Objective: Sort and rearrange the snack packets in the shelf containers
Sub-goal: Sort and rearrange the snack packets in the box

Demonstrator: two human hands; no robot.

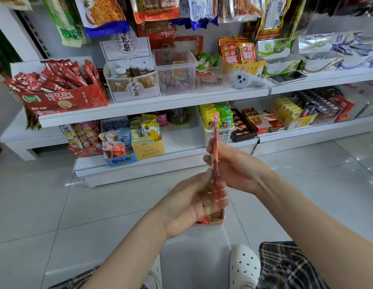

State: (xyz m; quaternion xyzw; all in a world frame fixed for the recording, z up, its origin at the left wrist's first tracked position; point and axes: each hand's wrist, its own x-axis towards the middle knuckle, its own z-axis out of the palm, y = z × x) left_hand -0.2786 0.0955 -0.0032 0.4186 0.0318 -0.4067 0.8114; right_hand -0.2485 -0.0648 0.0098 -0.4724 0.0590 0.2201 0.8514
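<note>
I hold a thin stack of red snack packets [214, 163] edge-on between both hands, above the floor in front of the shelves. My left hand [194, 203] grips the stack's lower end with curled fingers. My right hand [233, 165] holds its upper part from the right side. Under my left hand a small white box [212, 221] with red and gold packets sits on the floor, mostly hidden. The low shelf [181, 138] has a bare gap between a yellow carton [148, 149] and a white basket [221, 134] of packets.
The upper shelf carries a red Nescafe box [64, 99], a clear bin [175, 71], a white controller [244, 80] and a phone [285, 77]. Bags hang above. Chocolate boxes [244, 124] fill the low shelf's right. My white shoes [244, 265] stand on grey tiles.
</note>
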